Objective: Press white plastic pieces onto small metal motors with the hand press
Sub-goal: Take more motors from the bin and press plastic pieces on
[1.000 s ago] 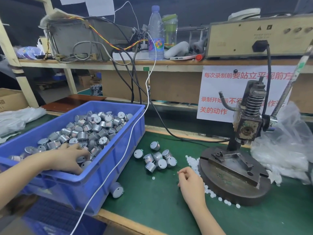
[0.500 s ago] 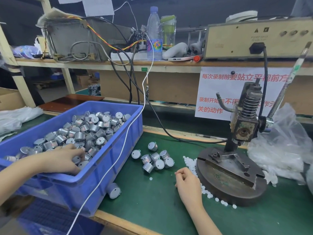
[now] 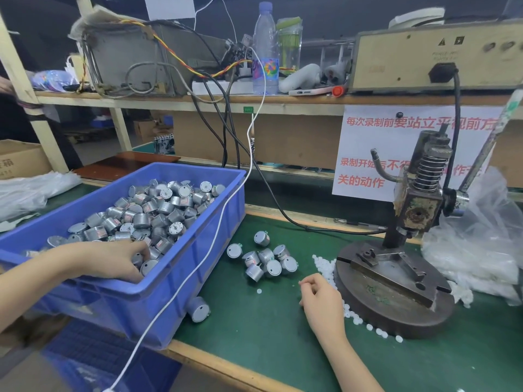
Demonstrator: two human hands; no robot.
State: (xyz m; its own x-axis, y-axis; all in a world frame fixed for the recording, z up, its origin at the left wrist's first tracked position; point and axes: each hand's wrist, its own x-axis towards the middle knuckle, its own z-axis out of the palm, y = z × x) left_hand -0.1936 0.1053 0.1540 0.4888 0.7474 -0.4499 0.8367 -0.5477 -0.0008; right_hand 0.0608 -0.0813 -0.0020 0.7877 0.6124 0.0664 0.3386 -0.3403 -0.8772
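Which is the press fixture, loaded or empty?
Empty: the fixture under the ram is bare, no motor on it.

This is a factory assembly bench: a green work mat carries a blue plastic bin heaped with small metal motors on the left. On the right, a hand press stands beside loose white plastic pieces. On the far wooden shelf sit a beige power unit and tangled cables, with a printed notice taped below.
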